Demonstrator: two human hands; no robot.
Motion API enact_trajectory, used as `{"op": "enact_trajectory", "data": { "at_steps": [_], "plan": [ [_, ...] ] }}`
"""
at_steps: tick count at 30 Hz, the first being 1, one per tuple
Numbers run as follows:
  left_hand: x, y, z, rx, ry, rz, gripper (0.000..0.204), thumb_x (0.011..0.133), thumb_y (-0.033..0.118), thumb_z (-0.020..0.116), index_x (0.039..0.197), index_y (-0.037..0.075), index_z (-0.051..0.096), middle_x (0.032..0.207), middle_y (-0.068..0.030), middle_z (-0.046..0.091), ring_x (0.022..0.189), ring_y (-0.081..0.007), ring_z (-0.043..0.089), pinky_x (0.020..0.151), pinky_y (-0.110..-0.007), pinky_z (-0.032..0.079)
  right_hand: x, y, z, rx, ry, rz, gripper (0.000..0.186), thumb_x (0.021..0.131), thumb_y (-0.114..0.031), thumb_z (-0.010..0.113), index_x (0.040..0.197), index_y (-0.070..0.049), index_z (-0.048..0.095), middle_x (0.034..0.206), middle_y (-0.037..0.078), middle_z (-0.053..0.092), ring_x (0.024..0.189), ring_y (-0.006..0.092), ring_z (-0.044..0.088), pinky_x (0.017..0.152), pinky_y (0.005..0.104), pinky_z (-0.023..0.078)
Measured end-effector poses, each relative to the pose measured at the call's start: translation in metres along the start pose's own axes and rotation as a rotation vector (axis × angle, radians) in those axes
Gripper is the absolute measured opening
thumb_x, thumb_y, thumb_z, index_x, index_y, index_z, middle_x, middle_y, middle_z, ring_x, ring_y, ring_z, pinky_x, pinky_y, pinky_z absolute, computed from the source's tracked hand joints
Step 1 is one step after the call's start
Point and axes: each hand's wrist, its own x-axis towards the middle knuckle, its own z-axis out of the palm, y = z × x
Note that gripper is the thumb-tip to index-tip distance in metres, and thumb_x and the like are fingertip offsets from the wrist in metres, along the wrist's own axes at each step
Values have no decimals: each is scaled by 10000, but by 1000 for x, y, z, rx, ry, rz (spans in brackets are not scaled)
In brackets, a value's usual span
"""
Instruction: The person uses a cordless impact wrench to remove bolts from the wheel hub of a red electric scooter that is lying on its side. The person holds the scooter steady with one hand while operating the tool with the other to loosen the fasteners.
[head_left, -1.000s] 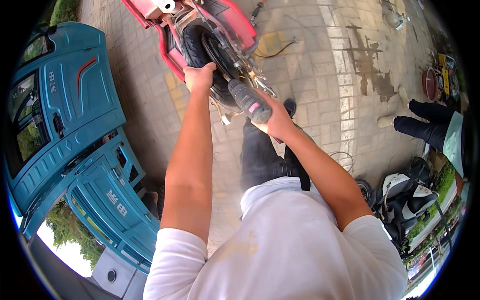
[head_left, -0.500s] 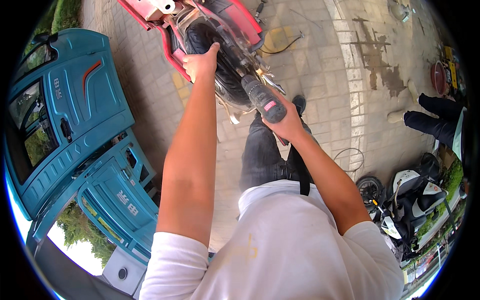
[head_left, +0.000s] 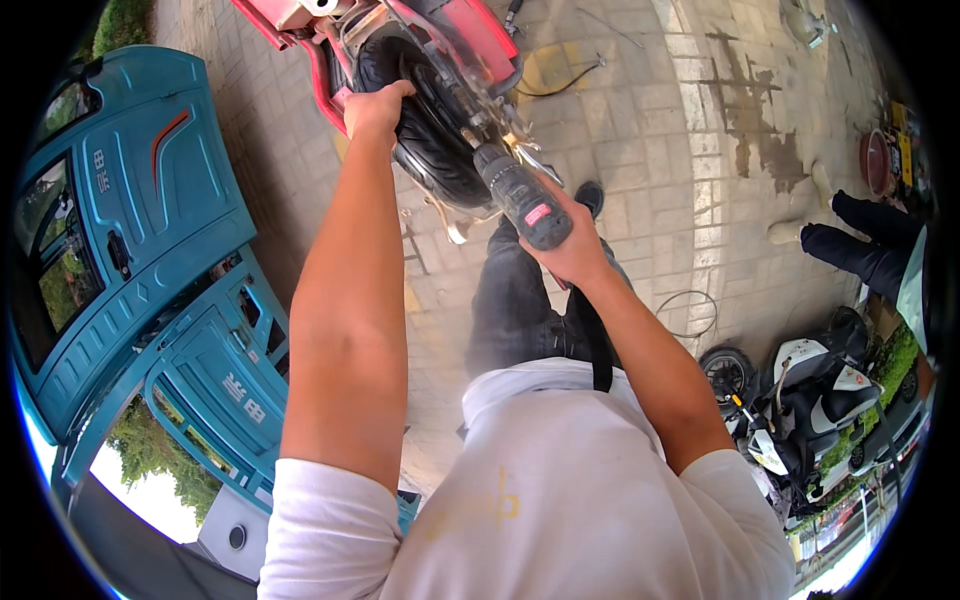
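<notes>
— Nearest the tyre (head_left: 435, 140), which hand is working?

— Right hand (head_left: 572, 252), just this side of the tyre, is clenching around a dark power drill (head_left: 520, 195), its nose pointing at the wheel hub beside the tyre.

— And the other?

— Left hand (head_left: 375, 105) is gripping the top of the tyre, fingers curling over the tread.

— Beyond the tyre?

— Red scooter body (head_left: 470, 30) is wrapping around it. Left of the tyre, a blue three-wheeled vehicle (head_left: 130, 240) is standing. Far right of it, another person's dark trouser legs (head_left: 865, 250) are showing.
</notes>
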Motion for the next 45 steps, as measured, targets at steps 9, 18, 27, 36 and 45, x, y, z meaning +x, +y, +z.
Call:
{"op": "enact_trajectory", "data": {
  "at_steps": [9,18,27,36,45],
  "plan": [
    [5,4,-12,92,-133,-20,610,640,340,834,1023,-99,654,979,-163,716,749,-238,710,684,-360,583,25,-13,31,-83,-81,-31,778,732,-31,781,1445,-40,471,1214,155,680,1094,199,664,947,314,490],
    [2,-2,-15,97,-133,-16,693,660,345,824,1144,-90,586,1011,-167,713,843,-262,718,741,-365,584,53,-19,48,-221,-74,2,792,717,17,781,1444,-23,469,1252,147,665,1164,210,633,996,334,472],
    [6,-8,-6,114,-37,21,540,646,327,815,986,-78,705,977,-164,733,817,-256,728,744,-362,587,87,-48,55,-292,-90,53,727,733,-11,763,1411,-16,500,1221,133,676,1117,191,643,973,330,479],
    [4,-5,-7,140,-28,20,554,648,333,820,1000,-79,706,1014,-175,732,865,-267,732,775,-364,585,71,-45,50,-339,-91,92,703,729,6,759,1390,-7,518,1200,131,682,1115,180,636,970,325,474],
    [0,-2,-15,99,-167,-12,850,693,392,824,1298,-93,477,1111,-178,704,917,-270,723,780,-367,583,39,-21,37,-245,-97,83,770,712,41,761,1430,-15,487,1255,136,660,1160,185,619,1015,323,449]
  ]
}}
